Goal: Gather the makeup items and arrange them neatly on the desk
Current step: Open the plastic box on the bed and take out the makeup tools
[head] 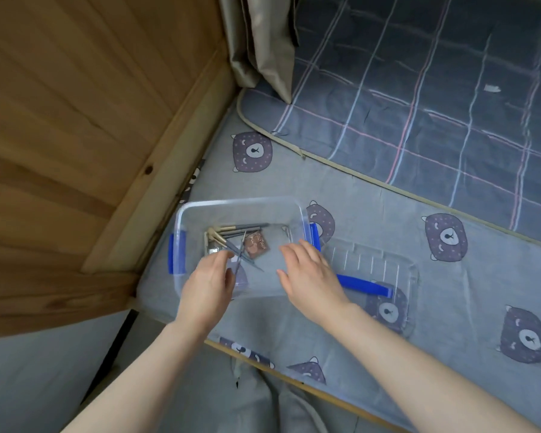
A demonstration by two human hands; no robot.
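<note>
Bedsheet (pixel 372 232) under makeup box (pixel 241 202), pine wall (pixel 75 120)

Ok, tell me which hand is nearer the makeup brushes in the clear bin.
Left. The left hand reaches its fingertips close beside the makeup brushes in the clear bin; the right hand hovers over the bin's opposite, right side.

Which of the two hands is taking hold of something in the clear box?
The left hand: its fingers pinch a thin grey brush, while the right hand hovers open, holding nothing.
</note>
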